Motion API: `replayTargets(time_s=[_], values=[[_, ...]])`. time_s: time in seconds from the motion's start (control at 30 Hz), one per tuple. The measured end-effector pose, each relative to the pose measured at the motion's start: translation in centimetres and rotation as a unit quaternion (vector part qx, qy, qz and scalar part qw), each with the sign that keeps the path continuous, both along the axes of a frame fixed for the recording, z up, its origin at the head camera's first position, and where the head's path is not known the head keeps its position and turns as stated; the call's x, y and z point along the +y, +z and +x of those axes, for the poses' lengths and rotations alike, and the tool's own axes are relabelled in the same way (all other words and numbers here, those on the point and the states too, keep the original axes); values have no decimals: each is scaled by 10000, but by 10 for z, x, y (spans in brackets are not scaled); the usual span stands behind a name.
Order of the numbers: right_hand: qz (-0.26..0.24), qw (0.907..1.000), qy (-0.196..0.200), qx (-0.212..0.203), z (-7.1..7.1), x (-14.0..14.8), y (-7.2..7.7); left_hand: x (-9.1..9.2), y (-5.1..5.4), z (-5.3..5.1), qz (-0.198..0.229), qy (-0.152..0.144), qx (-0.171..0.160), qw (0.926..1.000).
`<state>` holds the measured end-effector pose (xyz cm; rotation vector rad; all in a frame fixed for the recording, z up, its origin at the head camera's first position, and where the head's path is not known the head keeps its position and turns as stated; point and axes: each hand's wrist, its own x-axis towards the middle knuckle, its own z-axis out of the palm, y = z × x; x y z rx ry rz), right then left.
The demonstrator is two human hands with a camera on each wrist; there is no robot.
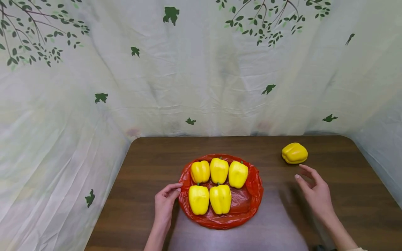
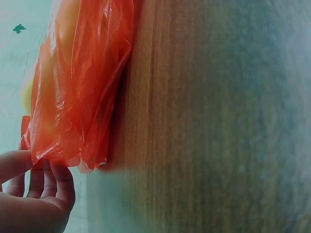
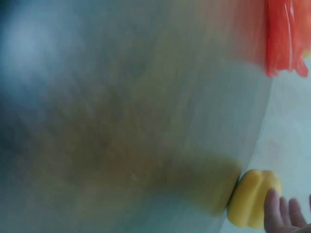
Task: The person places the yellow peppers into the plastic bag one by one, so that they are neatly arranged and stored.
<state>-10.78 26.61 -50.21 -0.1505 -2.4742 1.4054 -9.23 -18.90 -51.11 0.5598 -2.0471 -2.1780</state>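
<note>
Several yellow bell peppers (image 1: 220, 199) sit in two rows inside a red plastic bag (image 1: 240, 203), whose rolled rim lies open on the table. At the bag's left edge, my left hand (image 1: 165, 202) pinches the rim between thumb and fingers; the left wrist view shows the thin red plastic (image 2: 92, 82) running up from the fingertips. One more yellow bell pepper (image 1: 294, 153) lies on its side at the back right. My right hand (image 1: 317, 195) reaches toward it with fingers loosely extended, holding nothing. In the head view a small gap separates the fingertips from that pepper.
The brown wooden table (image 1: 150, 157) has rounded back corners. Behind it and at both sides hangs a pale curtain (image 1: 201, 69) printed with leaves and branches. Part of a dark object (image 1: 320, 248) shows at the bottom edge near my right forearm.
</note>
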Motion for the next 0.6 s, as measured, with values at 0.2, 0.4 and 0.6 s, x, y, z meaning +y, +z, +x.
replayTargets(time_s=[0.2,0.4,0.6], values=[[-176,9989,-147,-413,-18,16,7,-1,1,2,1,0,57,10000],[235,9988,-36,-435,-36,26,13,-2,1,3,-96,-27,64,9999],[498,9981,-63,-367,-50,30,13,-2,3,1,-35,-42,23,10000]])
